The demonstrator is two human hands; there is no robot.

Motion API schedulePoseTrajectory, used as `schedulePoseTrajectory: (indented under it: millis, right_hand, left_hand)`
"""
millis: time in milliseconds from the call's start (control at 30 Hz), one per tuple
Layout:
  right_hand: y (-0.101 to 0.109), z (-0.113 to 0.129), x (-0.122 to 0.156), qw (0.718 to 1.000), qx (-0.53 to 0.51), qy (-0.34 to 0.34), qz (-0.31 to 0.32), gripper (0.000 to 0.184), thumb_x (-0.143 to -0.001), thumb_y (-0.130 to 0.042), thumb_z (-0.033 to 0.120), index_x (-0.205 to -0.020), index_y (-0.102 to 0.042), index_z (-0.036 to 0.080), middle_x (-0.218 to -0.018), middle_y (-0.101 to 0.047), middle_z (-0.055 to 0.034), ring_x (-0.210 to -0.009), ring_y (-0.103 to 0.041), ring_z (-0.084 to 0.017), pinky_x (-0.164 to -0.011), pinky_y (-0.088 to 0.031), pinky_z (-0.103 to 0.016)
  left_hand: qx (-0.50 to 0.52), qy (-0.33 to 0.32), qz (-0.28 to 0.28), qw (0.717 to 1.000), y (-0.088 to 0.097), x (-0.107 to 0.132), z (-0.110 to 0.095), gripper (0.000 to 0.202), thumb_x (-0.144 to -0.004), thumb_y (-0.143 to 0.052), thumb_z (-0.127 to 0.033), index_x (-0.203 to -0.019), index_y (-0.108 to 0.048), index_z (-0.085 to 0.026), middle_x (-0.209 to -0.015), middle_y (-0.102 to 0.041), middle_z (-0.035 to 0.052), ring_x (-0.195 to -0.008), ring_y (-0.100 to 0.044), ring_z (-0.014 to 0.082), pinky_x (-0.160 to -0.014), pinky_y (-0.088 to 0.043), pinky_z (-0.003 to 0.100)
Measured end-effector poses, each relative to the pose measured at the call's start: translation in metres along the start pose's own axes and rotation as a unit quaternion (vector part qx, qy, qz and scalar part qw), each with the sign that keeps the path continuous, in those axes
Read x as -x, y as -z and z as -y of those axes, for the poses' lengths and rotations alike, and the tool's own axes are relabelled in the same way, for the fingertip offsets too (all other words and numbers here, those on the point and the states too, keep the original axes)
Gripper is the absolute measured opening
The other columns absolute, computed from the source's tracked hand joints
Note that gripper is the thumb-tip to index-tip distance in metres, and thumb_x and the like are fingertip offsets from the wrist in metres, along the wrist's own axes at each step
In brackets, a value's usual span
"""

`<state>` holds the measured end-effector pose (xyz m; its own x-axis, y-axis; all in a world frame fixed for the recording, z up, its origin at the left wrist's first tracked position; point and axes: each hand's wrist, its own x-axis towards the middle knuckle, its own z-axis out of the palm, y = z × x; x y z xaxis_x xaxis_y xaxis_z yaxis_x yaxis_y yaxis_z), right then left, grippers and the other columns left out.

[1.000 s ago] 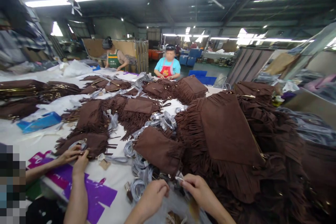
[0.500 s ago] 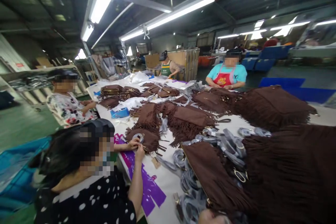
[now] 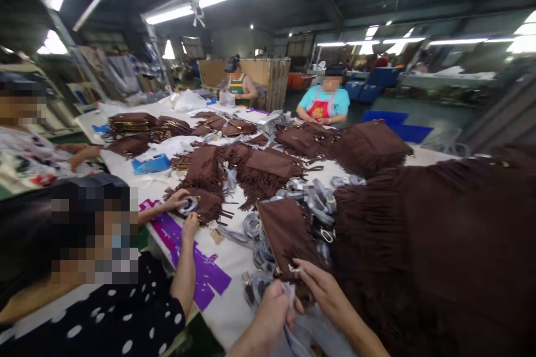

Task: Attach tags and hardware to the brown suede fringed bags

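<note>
My left hand [image 3: 274,309] is closed around a strip of translucent plastic wrap [image 3: 296,341], which trails down toward the bottom edge. Just right of it, my right hand [image 3: 324,290] reaches in with fingers fairly straight and close together, a small white scrap of plastic [image 3: 294,269] at the fingertips. Both hands are over the near end of a dark brown fringed bag [image 3: 285,228] with a gold zipper edge. Coiled straps in grey plastic [image 3: 260,248] lie left of this bag. Whether the plastic encloses a strap is blurred.
A large pile of brown fringed bags [image 3: 464,240] rises on the right. More bags [image 3: 268,167] and a blue box [image 3: 151,164] lie across the white table [image 3: 218,312]. At left, a co-worker in a dotted top [image 3: 138,301] works beside a purple sheet [image 3: 205,276]. Other people are around the table.
The view has turned right and scenery has shifted left. Both my hands have come up into view; before, only part of one showed at the bottom edge. Plastic wrap now shows in them.
</note>
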<state>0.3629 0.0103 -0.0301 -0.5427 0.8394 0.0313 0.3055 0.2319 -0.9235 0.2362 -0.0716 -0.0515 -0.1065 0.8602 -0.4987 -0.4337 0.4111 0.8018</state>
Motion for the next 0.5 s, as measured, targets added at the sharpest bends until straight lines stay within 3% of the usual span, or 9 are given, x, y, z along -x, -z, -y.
schedulePoseTrajectory:
  millis: [67,133,200,300,400,467,500]
  right_hand:
    - [0.004,-0.002,0.0,0.996,0.029,0.013,-0.088,0.043,-0.091,-0.048,0.054,-0.097,-0.073,0.02,-0.094,-0.075,-0.009,-0.087,-0.068,-0.024,-0.079,-0.054,-0.031]
    - [0.007,0.004,0.006,0.991,0.035,0.016,-0.128,0.04,-0.094,-0.046,0.051,-0.092,-0.071,0.019,-0.092,-0.073,-0.0083,-0.087,-0.067,-0.023,-0.079,-0.052,-0.028]
    - [0.006,0.014,0.014,0.996,0.018,0.016,-0.086,0.039,-0.096,-0.044,0.048,-0.089,-0.069,0.019,-0.084,-0.071,-0.0056,-0.081,-0.065,-0.02,-0.073,-0.051,-0.025]
    - [-0.003,0.022,0.024,1.0,0.008,0.016,-0.003,0.042,-0.097,-0.043,0.049,-0.079,-0.067,0.019,-0.072,-0.067,-0.002,-0.069,-0.063,-0.018,-0.065,-0.049,-0.022]
    - [-0.012,0.008,0.028,0.999,0.02,0.017,-0.022,0.042,-0.097,-0.043,0.049,-0.077,-0.065,0.02,-0.065,-0.065,-0.0001,-0.06,-0.062,-0.015,-0.058,-0.05,-0.019]
    - [-0.013,-0.013,0.027,0.997,0.044,0.032,-0.048,0.032,-0.096,-0.046,0.043,-0.089,-0.069,0.021,-0.07,-0.07,-0.0003,-0.061,-0.066,-0.015,-0.06,-0.053,-0.016]
    - [-0.012,-0.025,0.024,0.995,0.062,0.056,-0.059,0.028,-0.096,-0.048,0.039,-0.099,-0.07,0.022,-0.082,-0.075,-0.0023,-0.071,-0.071,-0.015,-0.068,-0.055,-0.015]
  left_hand:
    - [-0.012,0.002,0.017,1.0,0.004,0.003,-0.004,0.024,-0.055,-0.044,-0.026,-0.075,-0.053,-0.019,-0.054,-0.056,-0.0049,-0.04,-0.034,0.0071,-0.044,-0.03,0.022]
    - [-0.028,0.006,0.032,0.999,0.009,0.002,-0.006,0.024,-0.055,-0.043,-0.025,-0.075,-0.053,-0.019,-0.047,-0.048,-0.0075,-0.041,-0.033,0.0079,-0.045,-0.03,0.022]
    - [-0.041,0.011,0.031,0.999,0.013,-0.001,-0.006,0.024,-0.054,-0.042,-0.025,-0.076,-0.052,-0.021,-0.04,-0.039,-0.0099,-0.04,-0.032,0.0092,-0.045,-0.029,0.022]
    - [-0.048,0.005,0.024,0.999,0.014,-0.004,-0.006,0.022,-0.056,-0.046,-0.024,-0.077,-0.051,-0.021,-0.043,-0.042,-0.0091,-0.04,-0.033,0.0096,-0.046,-0.027,0.023]
    - [-0.069,-0.006,0.035,0.997,0.013,-0.007,-0.005,0.018,-0.068,-0.051,-0.038,-0.075,-0.051,-0.021,-0.047,-0.044,-0.0066,-0.043,-0.035,0.0107,-0.048,-0.028,0.025]
    - [-0.12,-0.009,0.013,0.993,0.01,-0.01,-0.003,0.034,-0.073,-0.05,-0.055,-0.071,-0.05,-0.021,-0.051,-0.044,-0.0045,-0.047,-0.037,0.0119,-0.05,-0.029,0.026]
    - [-0.155,-0.014,-0.012,0.988,0.009,-0.012,-0.003,0.042,-0.074,-0.048,-0.062,-0.068,-0.05,-0.021,-0.053,-0.044,-0.0034,-0.05,-0.038,0.0124,-0.052,-0.029,0.027]
